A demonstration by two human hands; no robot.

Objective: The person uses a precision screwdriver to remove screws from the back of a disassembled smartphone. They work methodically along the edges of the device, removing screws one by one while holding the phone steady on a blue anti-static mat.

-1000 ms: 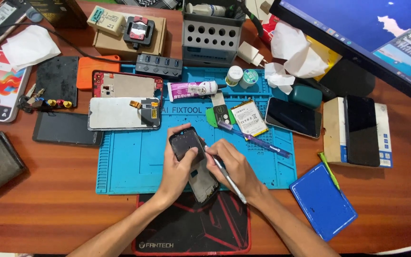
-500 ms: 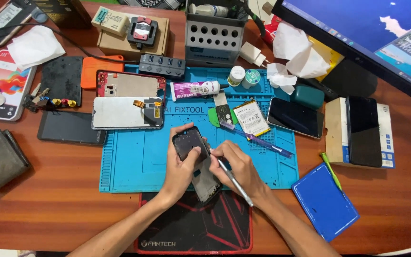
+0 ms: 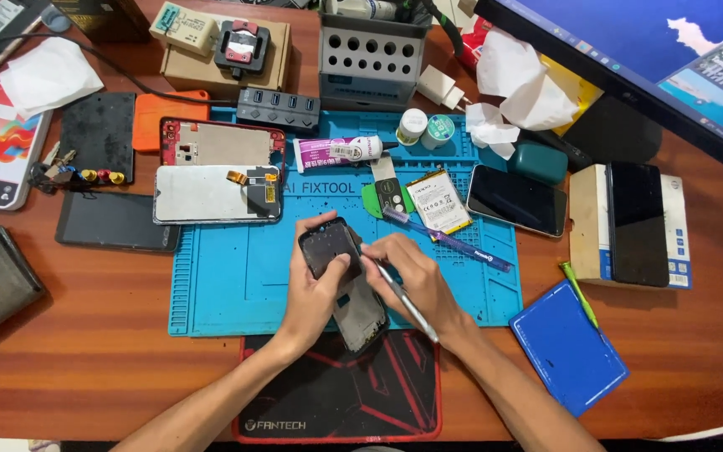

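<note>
My left hand (image 3: 315,289) grips a dark, opened phone frame (image 3: 332,247) over the blue work mat (image 3: 236,285). The frame's lower half (image 3: 363,314) lies flat toward me. My right hand (image 3: 407,276) holds a thin metal tool (image 3: 407,305) like a pen, its tip at the frame's right edge by my left fingers.
On the mat lie a phone battery (image 3: 438,201), a blue pry stick (image 3: 453,243), a glue tube (image 3: 336,152), a white screen panel (image 3: 215,194) and a red phone frame (image 3: 221,142). A black phone (image 3: 516,199), a boxed phone (image 3: 633,224) and a blue back cover (image 3: 566,347) sit right.
Both hands stay on the phone frame. The tool tip has shifted slightly along the frame's edge; the view has drifted a little.
</note>
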